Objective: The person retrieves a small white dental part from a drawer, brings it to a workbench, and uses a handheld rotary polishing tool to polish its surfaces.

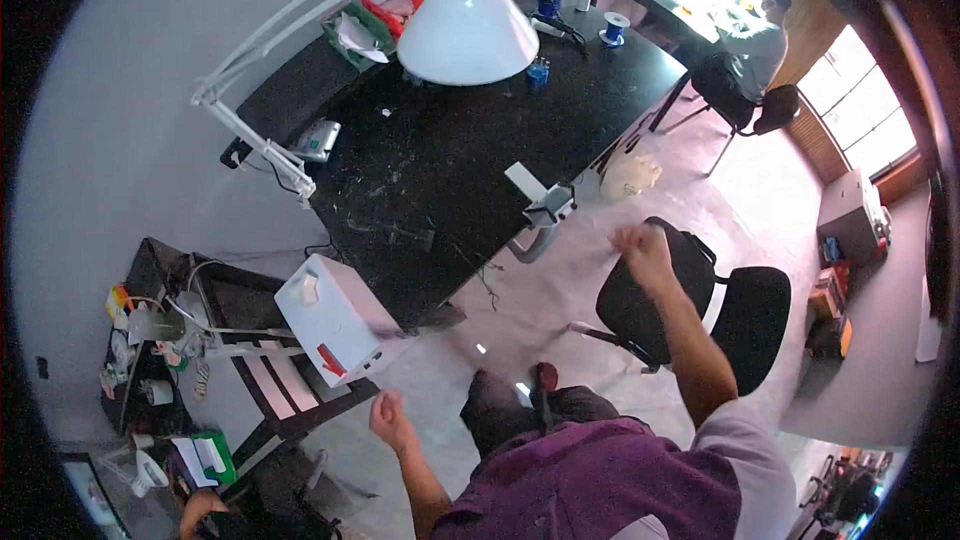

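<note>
My left hand (pixel 392 422) hangs in the air beside a white box-shaped unit (pixel 345 315), with its fingers loosely curled and nothing seen in them. My right hand (pixel 645 255) is raised over the seat of a black chair (pixel 625 310). Its fingers look bent and partly apart, a little smeared, with nothing visible in them. Neither hand touches the black table (pixel 440 180) in front of me. A small metal clamp-like device (pixel 550 208) is fixed at the table's near right edge, close to my right hand.
A white desk lamp (pixel 468 35) on a jointed arm hangs over the table. Blue wire spools (pixel 614 30) stand at its far end. A person (pixel 760 40) sits at a bright bench at the back right. Another person's arm (pixel 203 512) shows at lower left.
</note>
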Tool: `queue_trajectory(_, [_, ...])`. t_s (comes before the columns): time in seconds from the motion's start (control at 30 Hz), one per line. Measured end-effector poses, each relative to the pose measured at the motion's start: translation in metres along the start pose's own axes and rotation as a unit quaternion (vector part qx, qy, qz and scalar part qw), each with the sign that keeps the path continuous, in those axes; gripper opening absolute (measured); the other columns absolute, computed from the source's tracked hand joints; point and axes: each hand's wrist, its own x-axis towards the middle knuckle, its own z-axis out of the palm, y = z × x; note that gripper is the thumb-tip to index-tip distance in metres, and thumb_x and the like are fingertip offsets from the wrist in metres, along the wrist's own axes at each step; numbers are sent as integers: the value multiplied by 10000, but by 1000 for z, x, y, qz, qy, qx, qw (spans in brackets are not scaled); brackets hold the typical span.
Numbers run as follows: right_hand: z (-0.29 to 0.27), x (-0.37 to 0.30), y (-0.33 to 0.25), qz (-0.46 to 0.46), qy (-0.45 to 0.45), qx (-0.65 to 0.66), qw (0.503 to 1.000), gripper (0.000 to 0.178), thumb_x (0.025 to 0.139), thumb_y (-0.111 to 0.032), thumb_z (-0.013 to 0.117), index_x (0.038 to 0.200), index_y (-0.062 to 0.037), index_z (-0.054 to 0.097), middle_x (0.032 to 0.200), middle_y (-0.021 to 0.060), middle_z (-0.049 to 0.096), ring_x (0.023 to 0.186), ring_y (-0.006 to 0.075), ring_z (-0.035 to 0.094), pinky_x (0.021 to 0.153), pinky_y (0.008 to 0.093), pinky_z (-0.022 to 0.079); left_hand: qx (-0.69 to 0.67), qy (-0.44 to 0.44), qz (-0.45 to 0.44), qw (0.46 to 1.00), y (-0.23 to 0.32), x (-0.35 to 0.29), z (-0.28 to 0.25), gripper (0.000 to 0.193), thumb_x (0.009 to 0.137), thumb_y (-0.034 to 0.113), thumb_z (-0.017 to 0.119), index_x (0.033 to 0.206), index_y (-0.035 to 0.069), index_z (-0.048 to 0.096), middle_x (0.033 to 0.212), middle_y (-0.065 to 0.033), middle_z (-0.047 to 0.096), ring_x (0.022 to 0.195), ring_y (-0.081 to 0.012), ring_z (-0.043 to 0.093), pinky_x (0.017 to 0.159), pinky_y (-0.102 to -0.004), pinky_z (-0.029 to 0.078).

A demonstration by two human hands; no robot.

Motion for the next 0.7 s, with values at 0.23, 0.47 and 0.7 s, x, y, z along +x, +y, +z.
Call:
queue_trajectory(0.23, [33, 243, 90, 21, 8, -129, 991, 140, 845, -161, 668, 869, -67, 771, 821, 138, 738, 765, 267, 720, 708, 372, 549, 121, -143, 93, 978, 124, 28, 180, 142, 918, 24, 703, 1032, -52, 664, 847, -53, 664, 774, -120, 634, 704, -263, 506])
queue_trajectory(0.47, [72, 345, 116, 39, -36, -204, 978, 141, 876, -165, 643, 939, -141, 766, 919, 167, 730, 886, 384, 706, 768, 466, 565, 251, -295, 171, 906, 111, 109, 411, 174, 887, 86, 747, 1005, -31, 697, 816, -72, 716, 731, -126, 668, 701, -289, 543])
queue_trajectory(0.7, [76, 387, 132, -43, -82, -299, 950, 160, 948, -269, 603, 985, -162, 716, 867, 151, 721, 831, 385, 706, 687, 484, 562, 310, -286, 64, 904, 78, 136, 609, 141, 816, 115, 790, 888, 16, 720, 832, -120, 750, 755, -202, 731, 729, -329, 562])
